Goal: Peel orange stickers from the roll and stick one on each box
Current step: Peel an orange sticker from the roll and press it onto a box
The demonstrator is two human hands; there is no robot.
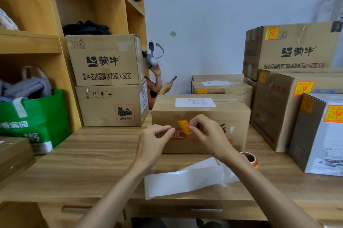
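Observation:
A brown cardboard box with a white shipping label on top stands on the wooden desk right in front of me. My right hand pinches a curled orange sticker just in front of the box's front face. My left hand is beside it, thumb and forefinger pinched together at the sticker's left edge; whether they touch it I cannot tell. The sticker roll lies on the desk behind my right wrist. A long strip of white backing paper trails from it toward the desk's front edge.
Boxes with orange stickers are stacked at the right. Two cartons stand stacked at the left against wooden shelves, with a green bag beneath. Another person sits behind the boxes holding a phone and a headset.

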